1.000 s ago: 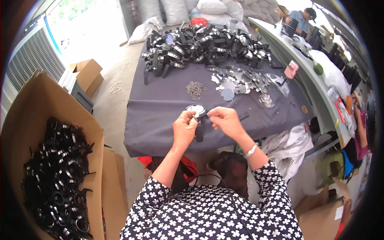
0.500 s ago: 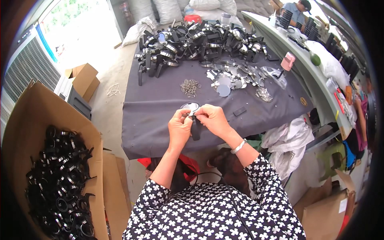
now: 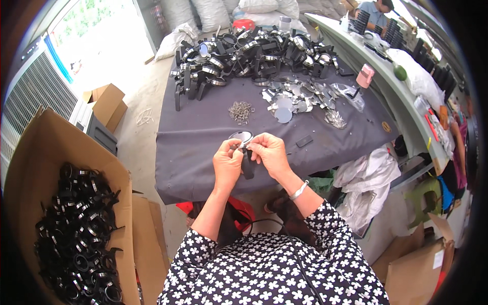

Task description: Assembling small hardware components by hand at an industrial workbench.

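Over the near part of the dark cloth-covered table, my left hand (image 3: 227, 163) is closed around a black-handled ring (image 3: 242, 135) with a shiny round disc in it. Its black handle (image 3: 248, 169) points down toward me between my hands. My right hand (image 3: 270, 155) pinches at the ring's edge where the handle joins; whatever small piece its fingertips may hold is hidden. Just beyond lies a heap of small metal clips (image 3: 241, 112). Farther right are loose silver discs (image 3: 284, 113) and a pile of thin shiny metal pieces (image 3: 335, 119).
Many black-handled rings (image 3: 254, 53) are heaped across the table's far side. A cardboard box (image 3: 129, 213) full of similar black rings stands at my left. A small black bar (image 3: 304, 141) and a pink device on a stand (image 3: 365, 76) are on the right. Another person (image 3: 375, 15) sits far right.
Both hands stay at the ring. My right wrist and forearm have shifted slightly left, and the fingertips have moved a little at the ring's edge. The whole view has shifted slightly.
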Tool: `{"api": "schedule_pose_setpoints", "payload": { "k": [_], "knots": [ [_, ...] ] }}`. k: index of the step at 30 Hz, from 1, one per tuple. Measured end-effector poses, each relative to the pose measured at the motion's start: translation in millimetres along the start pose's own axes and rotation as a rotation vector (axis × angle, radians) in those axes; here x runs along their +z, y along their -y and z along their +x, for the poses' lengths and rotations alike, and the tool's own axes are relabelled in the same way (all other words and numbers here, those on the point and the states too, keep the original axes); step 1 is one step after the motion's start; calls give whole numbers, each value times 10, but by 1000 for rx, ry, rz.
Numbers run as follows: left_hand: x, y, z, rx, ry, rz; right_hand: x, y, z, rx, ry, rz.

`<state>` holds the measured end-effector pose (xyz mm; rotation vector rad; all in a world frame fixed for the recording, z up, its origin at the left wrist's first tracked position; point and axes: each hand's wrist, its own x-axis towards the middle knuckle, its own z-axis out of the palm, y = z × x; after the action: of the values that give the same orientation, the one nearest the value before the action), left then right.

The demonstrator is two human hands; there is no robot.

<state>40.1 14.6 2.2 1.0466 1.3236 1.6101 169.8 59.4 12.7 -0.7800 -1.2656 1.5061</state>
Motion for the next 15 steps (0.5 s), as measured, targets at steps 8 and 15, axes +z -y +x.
{"api": "schedule_pose_setpoints", "payload": {
  "k": [8, 15],
  "knots": [
    [-9, -17, -9, -18, 25, -39, 105, -56, -11, -25, -92, 103],
    [-7, -12, -2, -32, 30, -36, 95, -82, -1, -32, -151, -48]
  ]
}}
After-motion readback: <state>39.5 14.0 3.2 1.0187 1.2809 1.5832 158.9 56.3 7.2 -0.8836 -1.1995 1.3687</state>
